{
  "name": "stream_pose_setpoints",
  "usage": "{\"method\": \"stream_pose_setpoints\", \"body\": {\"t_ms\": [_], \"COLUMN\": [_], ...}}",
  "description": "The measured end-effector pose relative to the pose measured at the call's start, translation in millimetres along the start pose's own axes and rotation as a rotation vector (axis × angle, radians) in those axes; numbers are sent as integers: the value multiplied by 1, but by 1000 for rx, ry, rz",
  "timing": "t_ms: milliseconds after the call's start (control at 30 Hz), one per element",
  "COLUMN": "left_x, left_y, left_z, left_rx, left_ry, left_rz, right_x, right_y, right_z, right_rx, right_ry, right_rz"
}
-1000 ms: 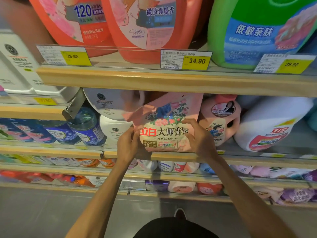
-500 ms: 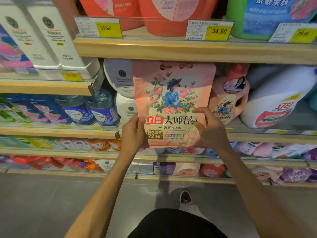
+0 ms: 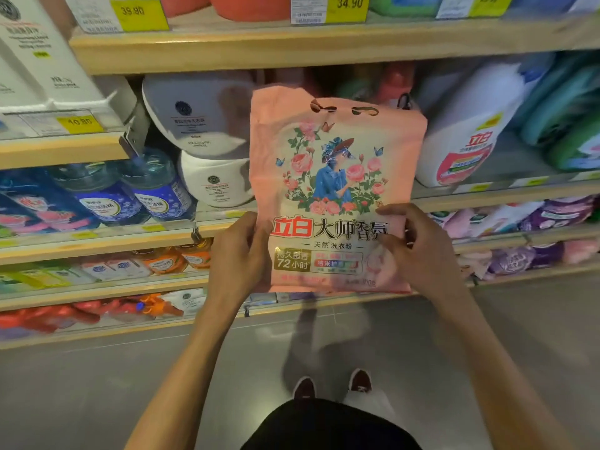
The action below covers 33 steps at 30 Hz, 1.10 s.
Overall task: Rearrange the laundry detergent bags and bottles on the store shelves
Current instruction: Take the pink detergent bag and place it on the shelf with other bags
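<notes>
Behind our grip runs the wooden shelf [image 3: 227, 47], stocked with bottles. In front of it we hold the pink washing-powder bag [image 3: 334, 177] upright, our left hand [image 3: 238, 254] and right hand [image 3: 422, 251] both pinching its lower side edges. It looks soft, saggy and bottom-heavy, so low support seems wise. The handle cut-outs [image 3: 344, 109], well above our fingers, would suit a one-hand carry.
</notes>
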<state>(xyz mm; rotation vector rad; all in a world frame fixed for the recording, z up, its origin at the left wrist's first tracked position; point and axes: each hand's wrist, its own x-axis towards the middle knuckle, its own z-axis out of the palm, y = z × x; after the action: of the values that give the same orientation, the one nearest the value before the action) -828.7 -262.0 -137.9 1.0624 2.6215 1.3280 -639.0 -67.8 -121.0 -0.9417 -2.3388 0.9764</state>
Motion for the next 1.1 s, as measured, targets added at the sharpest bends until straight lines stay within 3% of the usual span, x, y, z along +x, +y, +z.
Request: {"method": "stream_pose_setpoints", "body": {"t_ms": [333,600,1100], "left_x": [-13,-64,-180], "left_y": [86,192,377], "left_z": [50,127,286], "left_rx": [-80,-198,-328], "left_ry": [-129,-277,-573], "left_rz": [114,221,212], "right_x": [-54,-125,-277], "right_y": [39,109,242], "right_z": [-85,-200,-368], "right_rx": [14,-37,-2], "right_ry": [146,284,570], "right_rz": [109,206,446]}}
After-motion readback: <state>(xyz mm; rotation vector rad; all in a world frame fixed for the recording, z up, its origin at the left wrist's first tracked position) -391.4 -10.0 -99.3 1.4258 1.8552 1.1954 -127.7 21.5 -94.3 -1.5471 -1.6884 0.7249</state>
